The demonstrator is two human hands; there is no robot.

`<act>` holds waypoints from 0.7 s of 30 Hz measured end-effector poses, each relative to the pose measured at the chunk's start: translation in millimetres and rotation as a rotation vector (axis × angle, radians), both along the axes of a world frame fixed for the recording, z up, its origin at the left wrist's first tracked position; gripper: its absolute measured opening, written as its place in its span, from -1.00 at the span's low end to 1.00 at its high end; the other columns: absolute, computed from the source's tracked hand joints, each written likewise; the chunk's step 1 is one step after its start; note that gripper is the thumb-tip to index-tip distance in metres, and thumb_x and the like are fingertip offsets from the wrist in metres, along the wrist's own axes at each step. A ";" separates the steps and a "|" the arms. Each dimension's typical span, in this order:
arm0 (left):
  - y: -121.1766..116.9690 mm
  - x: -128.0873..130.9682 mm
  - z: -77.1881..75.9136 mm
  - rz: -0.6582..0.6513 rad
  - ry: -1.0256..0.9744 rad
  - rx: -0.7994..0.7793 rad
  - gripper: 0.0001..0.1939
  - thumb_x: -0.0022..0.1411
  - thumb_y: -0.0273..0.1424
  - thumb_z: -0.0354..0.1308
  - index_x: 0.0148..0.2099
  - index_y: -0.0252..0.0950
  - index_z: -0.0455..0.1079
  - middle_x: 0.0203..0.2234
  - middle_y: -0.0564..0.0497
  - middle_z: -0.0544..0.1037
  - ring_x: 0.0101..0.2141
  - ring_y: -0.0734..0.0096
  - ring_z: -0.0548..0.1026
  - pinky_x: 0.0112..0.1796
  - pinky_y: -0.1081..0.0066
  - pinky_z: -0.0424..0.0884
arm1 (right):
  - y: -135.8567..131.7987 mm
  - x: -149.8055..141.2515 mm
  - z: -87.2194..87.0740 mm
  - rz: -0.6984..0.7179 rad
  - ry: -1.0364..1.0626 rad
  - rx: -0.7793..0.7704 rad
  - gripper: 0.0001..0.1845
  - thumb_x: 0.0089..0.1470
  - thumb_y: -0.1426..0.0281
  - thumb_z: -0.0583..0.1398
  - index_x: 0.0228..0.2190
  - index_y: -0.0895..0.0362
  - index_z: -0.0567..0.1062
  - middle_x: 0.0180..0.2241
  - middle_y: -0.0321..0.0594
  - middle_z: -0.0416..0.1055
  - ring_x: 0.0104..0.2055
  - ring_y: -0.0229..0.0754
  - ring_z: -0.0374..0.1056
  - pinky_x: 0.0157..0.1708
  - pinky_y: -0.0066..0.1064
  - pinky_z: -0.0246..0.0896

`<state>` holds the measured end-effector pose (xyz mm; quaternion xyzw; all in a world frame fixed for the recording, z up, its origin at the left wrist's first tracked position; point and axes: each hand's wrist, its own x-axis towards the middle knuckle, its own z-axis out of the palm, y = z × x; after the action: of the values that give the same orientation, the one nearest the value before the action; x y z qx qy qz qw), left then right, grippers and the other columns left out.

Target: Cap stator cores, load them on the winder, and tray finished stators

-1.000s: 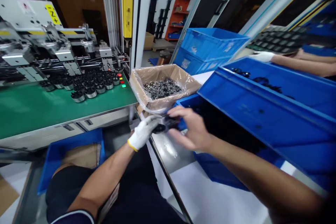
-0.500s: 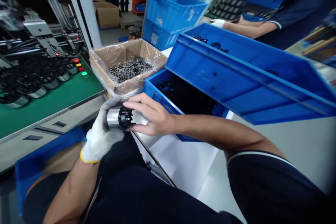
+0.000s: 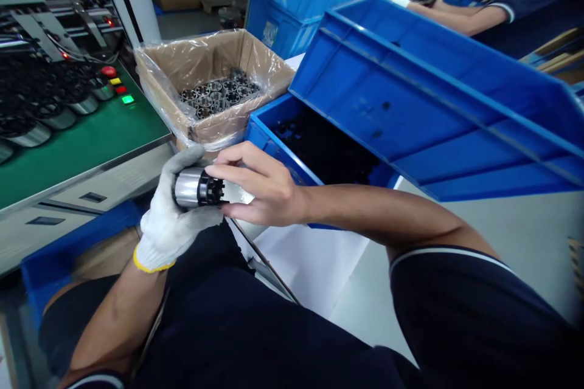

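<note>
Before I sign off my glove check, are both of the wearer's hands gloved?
No, the left hand wears a white glove, but the right hand is bare.

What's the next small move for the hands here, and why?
Probably a light, even squeeze of the right hand on the black toothed end, with the left hand steady. The left glove wraps the metal cylinder, while the right fingertips sit at the toothed end's upper side and the thumb by its lower edge.
</note>
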<state>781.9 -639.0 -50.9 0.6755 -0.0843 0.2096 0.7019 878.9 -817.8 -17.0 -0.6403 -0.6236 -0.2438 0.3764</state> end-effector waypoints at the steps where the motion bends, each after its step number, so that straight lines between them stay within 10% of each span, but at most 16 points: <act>1: 0.2 0.7 -1.0 0.005 -0.008 0.005 -0.25 0.06 -0.20 0.55 0.26 -0.15 0.41 -0.08 0.01 0.64 -0.18 0.30 0.66 -0.16 0.42 0.65 | 0.2 -0.2 -0.6 -0.005 0.004 0.007 -0.61 0.28 0.41 0.30 0.08 0.26 0.43 -0.06 -0.01 0.44 0.03 -0.12 0.45 -0.02 -0.25 0.54; 21: -0.2 -5.1 6.8 0.057 0.289 0.157 -0.31 0.13 -0.35 0.35 0.32 -0.19 0.37 0.10 -0.09 0.58 0.06 0.04 0.59 0.14 0.09 0.55 | 3.1 -0.7 -6.4 -0.105 -0.181 -0.006 -0.56 0.26 0.31 0.33 0.04 0.35 0.47 -0.10 0.06 0.48 -0.05 -0.07 0.45 -0.09 -0.24 0.50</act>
<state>776.8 -639.3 -44.1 0.7536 0.0205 0.1230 0.6454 878.2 -814.7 -23.3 -0.6484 -0.6216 -0.3182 0.3032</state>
